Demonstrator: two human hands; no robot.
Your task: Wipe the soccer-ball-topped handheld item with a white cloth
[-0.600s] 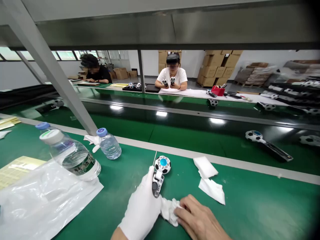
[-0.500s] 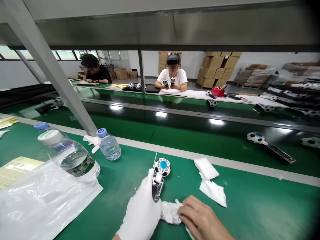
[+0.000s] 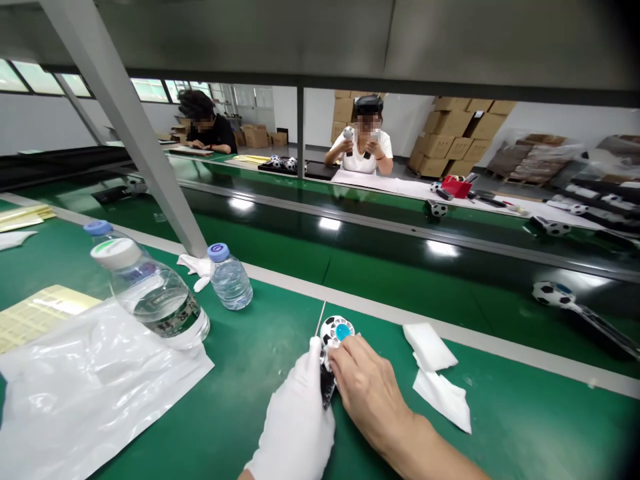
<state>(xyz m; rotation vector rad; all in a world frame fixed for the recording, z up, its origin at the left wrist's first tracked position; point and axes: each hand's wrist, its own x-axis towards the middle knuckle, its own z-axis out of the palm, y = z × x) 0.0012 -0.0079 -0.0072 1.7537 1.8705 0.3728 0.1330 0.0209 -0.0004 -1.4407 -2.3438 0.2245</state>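
Observation:
My left hand (image 3: 299,420), in a white glove, grips the dark handle of a small football-patterned toy (image 3: 336,331) with a blue centre, lying on the green table (image 3: 260,347). My bare right hand (image 3: 367,387) lies over the toy's neck just below the ball, fingers pressed on it. The white cloth it held a moment ago is hidden under the hand, so I cannot tell whether it still holds it. A thin white stick (image 3: 320,319) pokes up beside the ball.
Two water bottles (image 3: 153,293) (image 3: 229,277) and a clear plastic bag (image 3: 95,380) sit left. White wipes (image 3: 436,370) lie right. A slanted metal post (image 3: 135,127) rises left. Another football toy (image 3: 555,293) rides the belt. Two people sit at the far bench.
My right hand moved up from the crumpled cloth near the table edge onto the toy below its ball. The camera tilted slightly upward.

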